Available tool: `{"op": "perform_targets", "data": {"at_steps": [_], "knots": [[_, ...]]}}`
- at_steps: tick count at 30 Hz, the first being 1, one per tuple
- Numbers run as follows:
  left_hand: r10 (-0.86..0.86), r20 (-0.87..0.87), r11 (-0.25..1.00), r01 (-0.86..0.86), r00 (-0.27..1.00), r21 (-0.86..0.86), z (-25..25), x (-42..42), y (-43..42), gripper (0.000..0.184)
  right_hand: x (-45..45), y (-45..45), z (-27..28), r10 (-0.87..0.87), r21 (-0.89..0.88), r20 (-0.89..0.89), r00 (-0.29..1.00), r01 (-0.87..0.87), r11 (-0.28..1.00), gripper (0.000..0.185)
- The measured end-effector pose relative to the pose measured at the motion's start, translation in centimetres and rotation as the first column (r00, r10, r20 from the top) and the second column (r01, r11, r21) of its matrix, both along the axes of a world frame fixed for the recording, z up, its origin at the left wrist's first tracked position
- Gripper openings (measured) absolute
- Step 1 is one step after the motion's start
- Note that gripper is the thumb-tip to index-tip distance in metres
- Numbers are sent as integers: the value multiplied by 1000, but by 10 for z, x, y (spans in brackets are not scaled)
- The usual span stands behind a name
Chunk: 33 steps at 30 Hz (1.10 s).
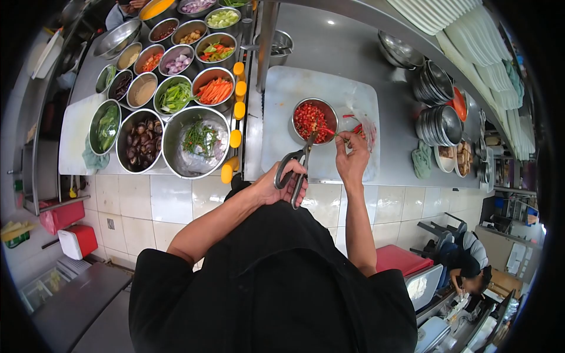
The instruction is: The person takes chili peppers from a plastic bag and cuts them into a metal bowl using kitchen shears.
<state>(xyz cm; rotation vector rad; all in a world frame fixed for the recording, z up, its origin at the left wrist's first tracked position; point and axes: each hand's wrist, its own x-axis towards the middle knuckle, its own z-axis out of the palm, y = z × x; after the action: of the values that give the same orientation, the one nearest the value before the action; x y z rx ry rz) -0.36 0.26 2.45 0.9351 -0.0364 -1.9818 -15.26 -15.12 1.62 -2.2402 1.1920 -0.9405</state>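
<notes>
My left hand [286, 183] is wrapped round the handles of a pair of scissors [306, 152], whose blades reach over the near rim of a metal bowl [336, 121]. Cut red chili pieces [310, 119] fill much of that bowl. Between the fingertips of my right hand [352, 157], just right of the bowl, is a thin red chili [327, 132] pointing toward the scissor tips. Whole red chilies [357, 129] lie beside the bowl in a clear plastic bag [369, 125]. All of this rests on a white cutting board [279, 129].
To the left stand several metal containers of cut vegetables, among them carrots [215, 91], mushrooms [139, 143] and green herbs [200, 140]. Yellow-capped bottles [235, 139] line the counter gap. Stacked metal bowls [438, 125] sit right. Another person [471, 267] is at the lower right.
</notes>
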Motion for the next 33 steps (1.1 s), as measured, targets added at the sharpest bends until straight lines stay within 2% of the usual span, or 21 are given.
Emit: {"op": "perform_targets", "data": {"at_steps": [3, 6, 7, 10, 11, 14, 18, 22, 27, 30, 33], "knots": [[-3, -54, 1000, 4, 999, 5, 3, -3, -4, 36, 3, 2, 0, 34, 7, -17, 999, -33, 999, 7], [22, 20, 1000, -22, 1000, -6, -6, -3, -7, 34, 6, 4, 0, 36, 19, -35, 999, -36, 999, 8], [80, 51, 995, -77, 996, -59, -8, -3, -7, 32, 6, 3, 1, 30, 22, -41, 999, -29, 999, 8], [31, 163, 999, -29, 986, -19, -2, 0, -3, 32, 2, -2, -2, 15, -9, -29, 999, -16, 1000, 9], [28, 69, 1000, -28, 997, 2, -3, -1, -2, 33, 1, -2, -2, 16, 2, -38, 999, -16, 1000, 9], [-35, -40, 999, 35, 999, 0, 8, 1, -2, 36, 2, -1, 0, 38, 18, -47, 998, -37, 999, 10], [4, 31, 1000, -4, 1000, -2, -6, -6, -8, 35, 5, 1, -5, 70, 13, -42, 997, -70, 997, 10], [7, 220, 1000, -1, 975, -29, -5, -2, -5, 36, 4, 0, -3, 30, -2, -70, 997, -30, 1000, 10], [-86, -2, 996, 86, 996, -1, 1, -3, -2, 39, 5, -1, -6, 77, -13, -30, 997, -77, 997, 10], [-23, 39, 1000, 24, 999, -10, -5, -7, -6, 37, 8, 1, -8, 84, -21, -21, 996, -84, 996, 11], [-5, 188, 999, 14, 982, -45, -3, -4, -3, 37, 7, 1, -7, 50, -32, -40, 998, -51, 998, 11]]}}
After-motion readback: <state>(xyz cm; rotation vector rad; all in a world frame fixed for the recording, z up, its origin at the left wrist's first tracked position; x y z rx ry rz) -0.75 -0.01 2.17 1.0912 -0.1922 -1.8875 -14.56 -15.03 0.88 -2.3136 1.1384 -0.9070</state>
